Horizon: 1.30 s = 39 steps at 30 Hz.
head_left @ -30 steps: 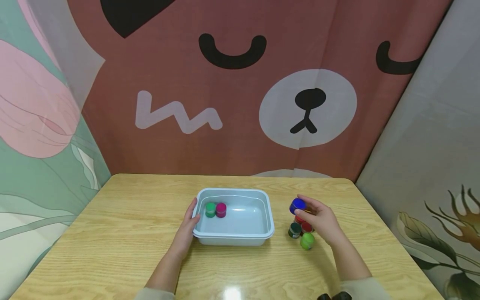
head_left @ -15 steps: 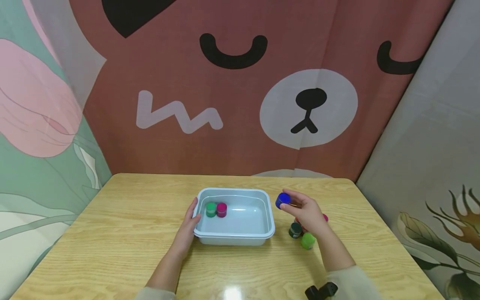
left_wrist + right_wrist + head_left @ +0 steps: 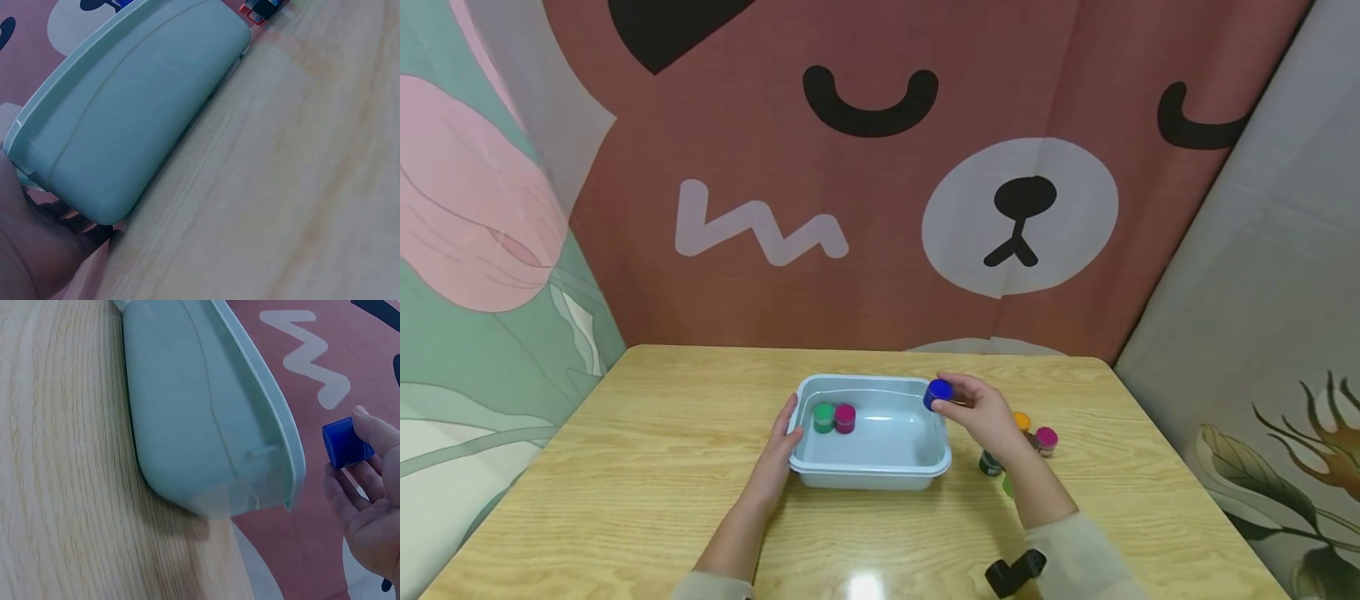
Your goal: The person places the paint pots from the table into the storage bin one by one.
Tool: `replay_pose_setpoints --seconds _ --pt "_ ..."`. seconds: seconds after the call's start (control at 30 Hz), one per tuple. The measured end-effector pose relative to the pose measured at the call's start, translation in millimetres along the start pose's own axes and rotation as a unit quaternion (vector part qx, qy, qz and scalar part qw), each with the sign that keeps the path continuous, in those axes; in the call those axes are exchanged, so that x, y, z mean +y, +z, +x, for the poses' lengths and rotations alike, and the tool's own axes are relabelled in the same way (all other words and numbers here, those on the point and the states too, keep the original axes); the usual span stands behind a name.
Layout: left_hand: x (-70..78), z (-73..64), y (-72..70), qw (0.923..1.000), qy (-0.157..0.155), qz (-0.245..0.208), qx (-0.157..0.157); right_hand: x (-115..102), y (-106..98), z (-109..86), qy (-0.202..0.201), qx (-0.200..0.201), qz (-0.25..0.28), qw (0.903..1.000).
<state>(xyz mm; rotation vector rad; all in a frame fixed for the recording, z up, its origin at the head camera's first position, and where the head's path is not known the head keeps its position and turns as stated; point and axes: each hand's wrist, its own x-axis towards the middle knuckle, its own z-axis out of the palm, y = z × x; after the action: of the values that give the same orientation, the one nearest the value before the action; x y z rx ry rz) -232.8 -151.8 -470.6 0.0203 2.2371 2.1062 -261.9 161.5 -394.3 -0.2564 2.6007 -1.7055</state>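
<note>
- Showing black gadget (image 3: 1015,573) beside right sleeve (image 3: 1082,558), closest to camera.
- Sitting on table (image 3: 625,500), right of tray, partly behind forearm: lime jar (image 3: 1008,486), dark jar (image 3: 990,464); a bit farther, pink jar (image 3: 1047,439) and orange jar (image 3: 1022,421).
- Gripping left end of pale blue tray (image 3: 872,482) with left hand (image 3: 772,462), thumb at rim, fingers around the outside; likely steadying.
- Standing side by side inside tray, left part: green jar (image 3: 823,418), magenta jar (image 3: 845,419).
- Pinching blue jar (image 3: 937,395) between thumb and fingers of right hand (image 3: 988,417), up above rim level at tray's far right corner, apart from rim in right wrist view; leaving unclear whether over the inside or just off the edge.
- Probably being at the placing step, blue jar not yet set down; calling next for a small shift inward, lowering beside magenta jar, loosening the pinch.
- Finding no readable brand or writing; showing only a tiny pale label (image 3: 254,17) past tray in left wrist view, too small to read.
- Hanging behind everything: bear-face curtain (image 3: 775,317) with zigzag print, apparently not lettering.
</note>
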Motion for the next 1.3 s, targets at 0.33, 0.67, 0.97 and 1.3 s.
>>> replay_pose_setpoints --seconds 0.33,0.67,0.97,1.3 --pt "0.5 2.7 0.5 1.0 -0.004 0.001 -0.003 -5.1 24.9 14.1 -0.012 -0.009 0.004 0.9999" --pt "0.8 1.4 0.4 1.0 -0.006 0.003 -0.003 -13.9 47.1 26.8 0.01 -0.005 0.002 0.9999" --pt "1.7 2.4 1.5 1.0 -0.002 0.003 0.0 -15.2 65.5 37.9 0.013 -0.012 -0.014 0.9997" --pt "0.0 2.8 1.6 0.9999 -0.012 0.002 -0.002 -11.9 81.8 47.0 0.004 -0.023 -0.017 0.9996"
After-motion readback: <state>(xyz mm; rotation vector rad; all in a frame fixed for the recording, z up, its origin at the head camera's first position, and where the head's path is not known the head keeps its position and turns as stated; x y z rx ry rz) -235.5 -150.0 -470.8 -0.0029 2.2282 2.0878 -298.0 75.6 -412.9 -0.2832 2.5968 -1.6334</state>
